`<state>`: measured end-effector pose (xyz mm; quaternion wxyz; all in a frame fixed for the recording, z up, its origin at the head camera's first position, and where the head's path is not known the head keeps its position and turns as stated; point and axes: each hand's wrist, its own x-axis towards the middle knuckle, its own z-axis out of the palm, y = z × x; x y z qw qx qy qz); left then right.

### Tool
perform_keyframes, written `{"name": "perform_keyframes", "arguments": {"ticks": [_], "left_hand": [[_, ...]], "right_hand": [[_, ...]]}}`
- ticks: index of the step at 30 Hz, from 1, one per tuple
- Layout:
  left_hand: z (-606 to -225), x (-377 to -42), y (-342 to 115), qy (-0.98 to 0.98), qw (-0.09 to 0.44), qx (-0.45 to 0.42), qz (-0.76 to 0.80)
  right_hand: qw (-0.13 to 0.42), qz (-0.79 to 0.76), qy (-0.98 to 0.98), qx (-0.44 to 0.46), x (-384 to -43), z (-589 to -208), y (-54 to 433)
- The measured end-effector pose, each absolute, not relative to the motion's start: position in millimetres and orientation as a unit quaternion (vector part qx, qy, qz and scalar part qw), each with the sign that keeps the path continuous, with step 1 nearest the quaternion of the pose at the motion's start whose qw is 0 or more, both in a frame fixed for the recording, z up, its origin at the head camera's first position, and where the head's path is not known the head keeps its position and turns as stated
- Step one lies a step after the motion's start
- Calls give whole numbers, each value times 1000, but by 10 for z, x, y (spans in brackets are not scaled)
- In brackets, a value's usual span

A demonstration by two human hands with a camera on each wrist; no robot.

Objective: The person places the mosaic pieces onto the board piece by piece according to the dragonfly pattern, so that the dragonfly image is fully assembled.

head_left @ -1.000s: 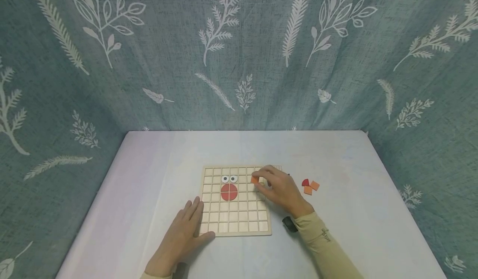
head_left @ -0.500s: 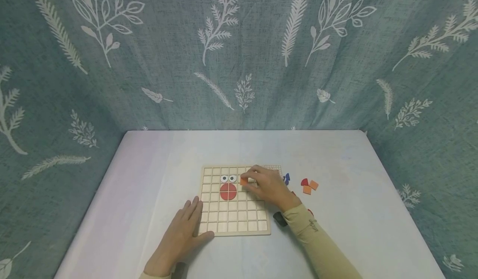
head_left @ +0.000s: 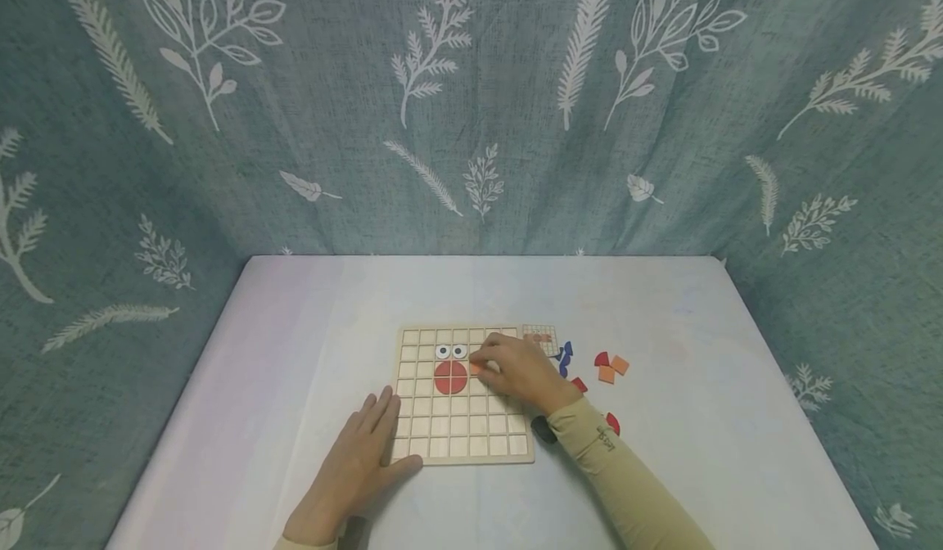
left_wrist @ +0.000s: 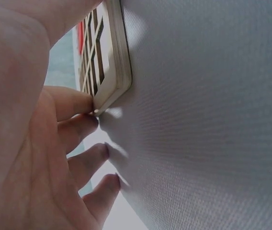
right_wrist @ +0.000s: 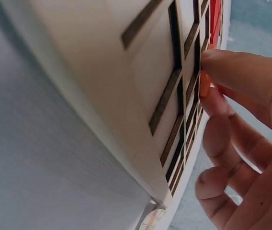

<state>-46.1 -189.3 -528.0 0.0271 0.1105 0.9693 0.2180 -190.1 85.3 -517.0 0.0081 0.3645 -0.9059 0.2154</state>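
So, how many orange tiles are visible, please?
3: one tile pinched by the right hand; a second tile and a third tile lying right of the board; the sleeve may hide more.

Orange tile (right_wrist: 204,85) at pale gridded board (head_left: 458,447)

White table (head_left: 354,304) carries gridded board (head_left: 460,427); card (head_left: 541,339); orange, red, blue pieces (head_left: 606,375).

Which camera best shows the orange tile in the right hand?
The right wrist view: the orange tile appears largest, pinched in the right hand, though partly covered. The head view shows only a sliver beside the red disc; the left wrist view shows none.
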Motion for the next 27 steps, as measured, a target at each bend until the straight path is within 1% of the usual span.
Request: {"name": "perform_keyframes", "arguments": {"ticks": [5, 9, 14, 17, 23, 27], "left_hand": [[-5294, -461, -1891, 969, 23, 110, 220], [-5289, -461, -1886, 969, 18, 108, 220], [-5291, -460, -1889, 970, 29, 103, 217], [-5291, -459, -1892, 970, 32, 103, 219], [-5290, -467, -1893, 969, 13, 111, 219], [-5294, -468, -1896, 969, 13, 111, 219]], "right_hand": [[1, 213, -906, 367, -1901, -5181, 855], [-15, 203, -912, 356, -1886, -5177, 845], [-36, 209, -914, 347, -1868, -5165, 835], [-34, 208, -914, 346, -1862, -5165, 834], [-19, 220, -908, 356, -1861, -5182, 849], [-12, 236, -905, 353, -1847, -5185, 871]]}}
